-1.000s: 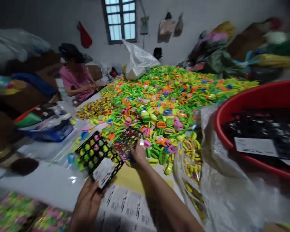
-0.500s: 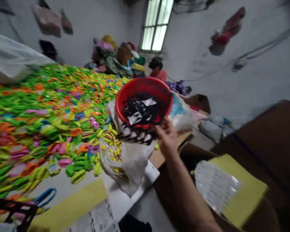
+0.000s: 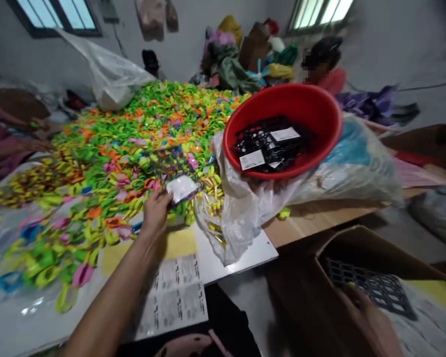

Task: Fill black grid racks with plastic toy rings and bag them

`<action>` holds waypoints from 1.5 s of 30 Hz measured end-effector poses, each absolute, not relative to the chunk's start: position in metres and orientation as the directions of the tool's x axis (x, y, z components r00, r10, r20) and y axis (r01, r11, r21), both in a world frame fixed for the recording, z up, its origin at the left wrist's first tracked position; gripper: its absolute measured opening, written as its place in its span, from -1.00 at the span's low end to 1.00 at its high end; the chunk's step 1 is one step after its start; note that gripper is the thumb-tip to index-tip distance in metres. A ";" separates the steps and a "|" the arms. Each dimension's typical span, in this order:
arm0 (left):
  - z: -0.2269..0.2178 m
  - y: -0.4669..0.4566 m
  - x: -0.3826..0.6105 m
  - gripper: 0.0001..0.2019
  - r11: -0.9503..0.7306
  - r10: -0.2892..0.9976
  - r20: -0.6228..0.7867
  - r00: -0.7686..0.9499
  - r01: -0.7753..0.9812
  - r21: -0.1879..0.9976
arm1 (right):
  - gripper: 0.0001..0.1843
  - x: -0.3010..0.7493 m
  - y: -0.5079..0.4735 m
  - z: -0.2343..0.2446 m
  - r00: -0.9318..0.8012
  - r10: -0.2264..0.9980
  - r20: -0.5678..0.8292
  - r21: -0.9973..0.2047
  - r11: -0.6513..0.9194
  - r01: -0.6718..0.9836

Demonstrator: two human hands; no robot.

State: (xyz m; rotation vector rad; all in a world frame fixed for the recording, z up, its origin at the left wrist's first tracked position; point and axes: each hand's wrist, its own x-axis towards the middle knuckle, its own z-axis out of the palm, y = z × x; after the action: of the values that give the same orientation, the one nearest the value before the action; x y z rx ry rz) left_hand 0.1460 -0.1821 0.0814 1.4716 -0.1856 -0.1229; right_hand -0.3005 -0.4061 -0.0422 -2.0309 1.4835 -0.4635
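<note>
My left hand (image 3: 156, 210) reaches over the table edge and pinches the white label end of a black plastic grid (image 3: 169, 166) that is filled with coloured pieces. The grid hangs over the big pile of green, orange and pink plastic pieces (image 3: 134, 124). My right hand (image 3: 362, 307) is low at the bottom right, inside a cardboard box (image 3: 342, 245). It touches the near corner of another black grid (image 3: 375, 287) lying there. Its fingers are blurred.
A red basin (image 3: 282, 99) with black grids and white labels sits on clear plastic bags (image 3: 245, 213). Label sheets (image 3: 176, 295) and yellow paper (image 3: 178, 243) lie at the table's near edge. One person (image 3: 323, 64) sits behind the basin. Another person's arm (image 3: 11, 146) is at far left.
The view swung right to the red basin, then back. My right hand went from the basin down into the cardboard box. My left hand still holds a labelled grid.
</note>
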 end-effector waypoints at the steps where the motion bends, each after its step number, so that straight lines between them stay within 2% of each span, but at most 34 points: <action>1: 0.088 -0.198 0.161 -0.70 0.048 -0.142 0.140 0.980 -0.135 0.990 | -0.49 -0.284 -0.398 -0.040 0.415 -0.902 -0.118 -0.689 -0.226 -0.688; 3: 0.103 -0.223 0.190 -0.66 -0.092 -0.162 0.307 0.938 -0.324 0.942 | -0.51 -0.241 -0.374 -0.029 0.584 -0.796 -0.160 -0.830 -0.211 -0.516; 4: 0.112 -0.231 0.201 -0.58 -0.163 -0.227 0.366 0.903 -0.405 0.900 | -0.53 -0.216 -0.359 -0.022 0.637 -0.752 -0.168 -0.885 -0.169 -0.433; 6: 0.127 -0.236 0.210 -0.39 -0.256 -0.386 0.451 0.805 -0.563 0.786 | -0.57 -0.168 -0.330 -0.007 0.706 -0.685 -0.182 -0.965 -0.015 -0.263; 8: 0.135 -0.226 0.194 -0.33 -0.272 -0.550 0.481 0.683 -0.691 0.670 | -0.57 -0.129 -0.305 0.003 0.747 -0.623 -0.233 -0.970 0.200 -0.135; 10: 0.129 -0.203 0.155 -0.45 -0.242 -0.699 0.424 0.576 -0.748 0.617 | -0.58 -0.102 -0.288 0.008 0.780 -0.568 -0.261 -0.930 0.366 -0.045; 13: 0.096 -0.164 0.081 -0.65 -0.232 -0.875 0.154 0.459 -0.677 0.699 | -0.59 -0.081 -0.275 0.009 0.812 -0.511 -0.283 -0.874 0.485 0.001; 14: 0.082 -0.154 0.060 -0.67 -0.225 -0.880 0.138 0.455 -0.654 0.722 | -0.60 -0.078 -0.273 0.008 0.826 -0.487 -0.284 -0.867 0.499 -0.004; 16: 0.058 -0.141 0.027 -0.70 -0.229 -0.842 0.132 0.522 -0.569 0.790 | -0.60 -0.075 -0.269 0.008 0.854 -0.443 -0.273 -0.866 0.499 -0.018; 19: 0.040 -0.135 0.007 -0.79 -0.214 -0.719 0.142 0.680 -0.412 0.886 | -0.61 -0.076 -0.264 0.008 0.874 -0.420 -0.246 -0.893 0.448 -0.036; 22: 0.040 -0.134 0.008 -0.86 -0.203 -0.666 0.159 0.729 -0.382 0.901 | -0.66 -0.080 -0.259 0.011 0.870 -0.434 -0.233 -0.929 0.365 -0.066; 25: 0.041 -0.133 0.012 -0.86 -0.210 -0.685 0.249 0.684 -0.514 0.832 | -0.67 -0.086 -0.254 0.013 0.870 -0.447 -0.206 -0.944 0.325 -0.057; 29: 0.034 -0.131 0.006 -0.83 -0.186 -0.718 0.410 0.562 -0.723 0.665 | -0.64 -0.095 -0.245 0.009 0.882 -0.426 -0.200 -0.934 0.354 -0.041; 32: 0.029 -0.122 -0.005 -0.84 -0.174 -0.716 0.448 0.536 -0.758 0.629 | -0.56 -0.101 -0.239 0.002 0.883 -0.412 -0.224 -0.912 0.408 -0.041; 35: 0.028 -0.103 -0.003 -0.87 -0.263 -0.684 0.316 0.657 -0.627 0.734 | -0.47 -0.102 -0.238 -0.005 0.854 -0.452 -0.257 -0.927 0.367 -0.084; 38: 0.025 -0.084 0.030 -0.88 -0.468 -0.541 0.078 0.837 -0.377 0.799 | -0.47 -0.093 -0.242 -0.011 0.851 -0.462 -0.249 -0.954 0.268 -0.134; 41: 0.011 -0.076 0.075 -0.89 -0.712 -0.410 -0.135 0.902 -0.224 0.665 | -0.54 -0.077 -0.242 -0.014 0.914 -0.362 -0.184 -0.979 0.154 -0.136; 43: -0.001 -0.077 0.097 -0.87 -0.801 -0.362 -0.189 0.913 -0.200 0.565 | -0.57 -0.065 -0.241 -0.016 0.953 -0.264 -0.150 -0.989 0.042 -0.144; 45: -0.013 -0.078 0.108 -0.86 -0.827 -0.337 -0.185 0.923 -0.196 0.527 | -0.60 -0.051 -0.239 -0.019 0.972 -0.206 -0.109 -0.980 -0.140 -0.139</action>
State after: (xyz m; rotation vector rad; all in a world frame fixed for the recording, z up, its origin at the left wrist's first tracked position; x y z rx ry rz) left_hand 0.1080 -0.0780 -0.0132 2.5645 -0.3822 -0.3700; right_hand -0.0506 -0.2394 -0.0191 -1.7169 0.2604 -0.0591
